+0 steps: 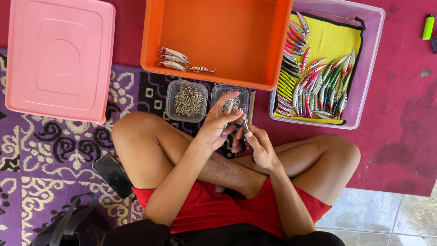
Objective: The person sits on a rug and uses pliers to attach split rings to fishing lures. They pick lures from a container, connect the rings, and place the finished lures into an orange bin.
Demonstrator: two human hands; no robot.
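I sit cross-legged on a mat. My left hand [217, 124] pinches a small silvery fishing lure [230, 107] upright above my knees. My right hand [259, 143] grips dark pliers [246, 127], their tip touching the lure. Just beyond my hands stand two small clear tubs: one [186, 101] full of metal hooks, the other [231, 98] partly hidden behind my fingers. An orange bin [216, 41] beyond them holds a few finished lures [175, 59] in its near left corner. A clear bin [364, 68] at the right holds several colourful lures [314, 82] on yellow cloth.
A pink lidded box [59, 57] lies at the left. A black phone [113, 174] rests by my left thigh, a dark bag [68, 225] below it. A green lighter [428, 26] sits at the far right on the red mat. Tiled floor [387, 214] shows at lower right.
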